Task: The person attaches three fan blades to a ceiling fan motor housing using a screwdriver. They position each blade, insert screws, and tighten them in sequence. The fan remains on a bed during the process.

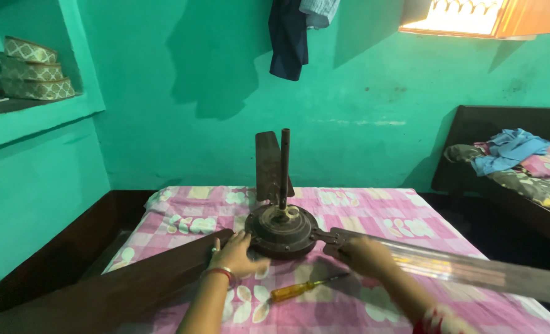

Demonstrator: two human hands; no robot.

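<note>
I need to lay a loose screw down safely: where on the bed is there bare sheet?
Free: the checked sheet right of the fan motor, behind the right blade, and the strip behind the motor. Crowded: in front, where the left hand, right hand and screwdriver sit.

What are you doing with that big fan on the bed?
A person has a dark brown ceiling fan motor lying on a pink checked bedsheet. The left hand rests against the motor's rim, and the right hand grips a long fan blade near its bracket. A yellow-handled screwdriver lies between the arms.
</note>
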